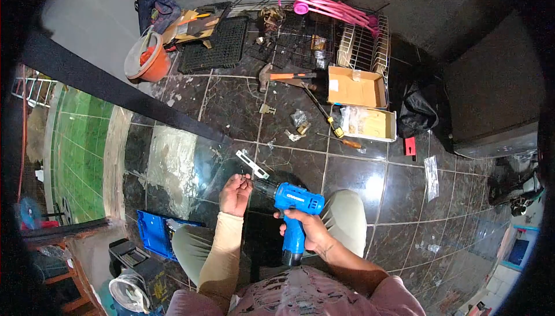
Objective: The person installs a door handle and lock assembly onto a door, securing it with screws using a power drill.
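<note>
My right hand [312, 232] is wrapped around the grip of a blue cordless drill [293, 199], whose chuck points to the left. Close to the drill's front end, my left hand [234, 196] has its fingertips pinched together. Whatever sits between those fingertips is too small to make out; it may be the bit's tip or a small fastener. Just beyond my left fingers, a pale slotted metal plate [252, 164] lies slanted at the foot of a dark upright post [127, 99].
A hammer [289, 76], screwdrivers [324, 114], a brass-coloured lock part [267, 109] and two open cardboard boxes [356, 86] lie on the dark tiles ahead. An orange bucket [155, 64] stands far left. Near my left knee is an open blue case [156, 235].
</note>
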Demonstrator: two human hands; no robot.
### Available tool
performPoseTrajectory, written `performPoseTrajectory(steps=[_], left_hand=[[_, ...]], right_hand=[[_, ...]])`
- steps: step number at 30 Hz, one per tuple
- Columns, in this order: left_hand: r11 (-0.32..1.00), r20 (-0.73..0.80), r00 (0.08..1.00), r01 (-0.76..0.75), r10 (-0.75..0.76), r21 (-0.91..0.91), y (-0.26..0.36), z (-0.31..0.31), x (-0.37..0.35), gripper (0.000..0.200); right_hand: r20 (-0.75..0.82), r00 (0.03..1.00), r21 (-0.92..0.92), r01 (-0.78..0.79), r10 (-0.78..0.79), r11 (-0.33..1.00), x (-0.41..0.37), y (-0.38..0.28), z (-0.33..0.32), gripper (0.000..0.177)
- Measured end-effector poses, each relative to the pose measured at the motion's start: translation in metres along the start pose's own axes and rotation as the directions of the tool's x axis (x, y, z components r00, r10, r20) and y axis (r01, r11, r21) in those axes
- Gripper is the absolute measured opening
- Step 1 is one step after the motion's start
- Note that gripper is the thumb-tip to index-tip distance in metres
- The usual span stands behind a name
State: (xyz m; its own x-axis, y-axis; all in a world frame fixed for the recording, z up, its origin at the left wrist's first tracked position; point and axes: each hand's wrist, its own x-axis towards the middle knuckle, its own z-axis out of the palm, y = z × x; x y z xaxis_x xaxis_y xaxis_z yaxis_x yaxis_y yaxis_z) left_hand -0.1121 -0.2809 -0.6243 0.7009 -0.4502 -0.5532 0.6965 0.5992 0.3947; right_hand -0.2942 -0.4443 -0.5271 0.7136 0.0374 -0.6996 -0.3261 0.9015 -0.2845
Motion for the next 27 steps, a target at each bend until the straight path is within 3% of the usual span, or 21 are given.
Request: performPoseTrajectory(steps=[11, 14, 17, 27], left_hand=[[0.988, -0.012, 0.991, -0.132, 0.133, 0.085, -0.008, -0.001, 0.007, 0.006], [0.984, -0.01, 0.996, -0.089, 0.092, 0.156, 0.0, 0.009, 0.003, 0.007], [0.98, -0.069, 0.995, -0.057, 0.072, 0.192, 0.004, 0.022, -0.001, 0.007], [0.972, -0.158, 0.987, 0.003, 0.035, 0.234, 0.049, 0.061, -0.012, 0.007]], right_hand=[[0.048, 0.999, 0.043, -0.022, 0.02, 0.999, 0.008, 0.001, -0.003, 0.033], [0.039, 0.999, 0.067, -0.034, 0.032, 0.997, 0.002, -0.008, 0.007, 0.03], [0.025, 1.0, -0.031, 0.009, -0.008, 0.999, 0.003, -0.007, 0.005, 0.029], [0.176, 0.914, -0.397, 0.406, -0.365, 0.823, 0.001, -0.001, 0.025, 0.029]])
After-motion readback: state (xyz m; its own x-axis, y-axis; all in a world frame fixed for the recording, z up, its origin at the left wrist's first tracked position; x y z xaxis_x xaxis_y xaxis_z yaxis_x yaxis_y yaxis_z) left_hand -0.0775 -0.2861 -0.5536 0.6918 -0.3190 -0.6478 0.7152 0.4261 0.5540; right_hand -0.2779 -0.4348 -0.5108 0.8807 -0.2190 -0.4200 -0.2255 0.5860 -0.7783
